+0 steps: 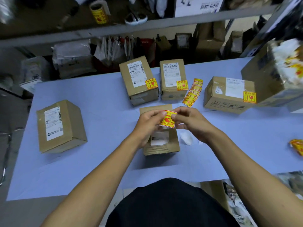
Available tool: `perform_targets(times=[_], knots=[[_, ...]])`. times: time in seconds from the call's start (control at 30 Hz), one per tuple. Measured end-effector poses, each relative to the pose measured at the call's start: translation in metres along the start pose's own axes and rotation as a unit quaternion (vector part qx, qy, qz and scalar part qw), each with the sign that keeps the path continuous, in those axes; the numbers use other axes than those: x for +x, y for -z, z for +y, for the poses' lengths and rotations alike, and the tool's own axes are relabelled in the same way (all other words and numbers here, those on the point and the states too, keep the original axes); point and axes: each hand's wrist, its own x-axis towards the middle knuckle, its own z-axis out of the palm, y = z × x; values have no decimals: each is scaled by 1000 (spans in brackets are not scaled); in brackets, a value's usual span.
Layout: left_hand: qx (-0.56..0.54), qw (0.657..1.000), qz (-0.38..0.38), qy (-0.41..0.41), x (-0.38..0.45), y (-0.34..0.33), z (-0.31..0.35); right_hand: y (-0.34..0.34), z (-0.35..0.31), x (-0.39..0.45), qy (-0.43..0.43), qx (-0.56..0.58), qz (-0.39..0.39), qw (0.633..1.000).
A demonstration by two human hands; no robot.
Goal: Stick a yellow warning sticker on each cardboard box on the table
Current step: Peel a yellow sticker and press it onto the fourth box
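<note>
Head view: left hand point(147, 122) and right hand point(188, 120) both pinch 1 yellow warning sticker point(168, 119) between fingertips, above the middle cardboard box point(172, 143) on the blue table point(98, 161). 3 far boxes already carry stickers.

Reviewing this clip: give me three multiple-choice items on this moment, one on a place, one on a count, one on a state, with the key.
1. Where does the loose sticker strip lie?
A. On the shelf
B. Between two stickered boxes
C. On the left box

2. How many boxes on the table already carry a yellow sticker?
A. One
B. Three
C. Five

3. What do the hands hold?
A. Nothing
B. Scissors
C. A sticker

Key: B, the strip lies between boxes. B, three carry one. C, left hand and right hand pinch the yellow sticker.
</note>
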Motion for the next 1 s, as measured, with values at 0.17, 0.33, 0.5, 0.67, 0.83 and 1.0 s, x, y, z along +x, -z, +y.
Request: perform_targets(times=[0.17, 0.33, 0.5, 0.67, 0.83, 1.0], knots=[[-96, 995, 6, 15, -20, 4, 7, -13, -10, -9, 22, 5, 42, 999], [-186, 982, 43, 4, -31, 8, 1, -30, -3, -19, 8, 20, -2, 1000], [-149, 989, 13, 7, -38, 17, 2, -41, -4, -22, 29, -20, 3, 999], [-82, 997, -7, 0, -41, 27, 11, -43, -8, -25, 25, -27, -28, 999], [-72, 996, -39, 21, -46, 38, 16, -37, -13, -27, 14, 10, -43, 999], [-59, 996, -67, 23, -47, 42, 18, -38, -15, -29, 11, -19, -72, 997]])
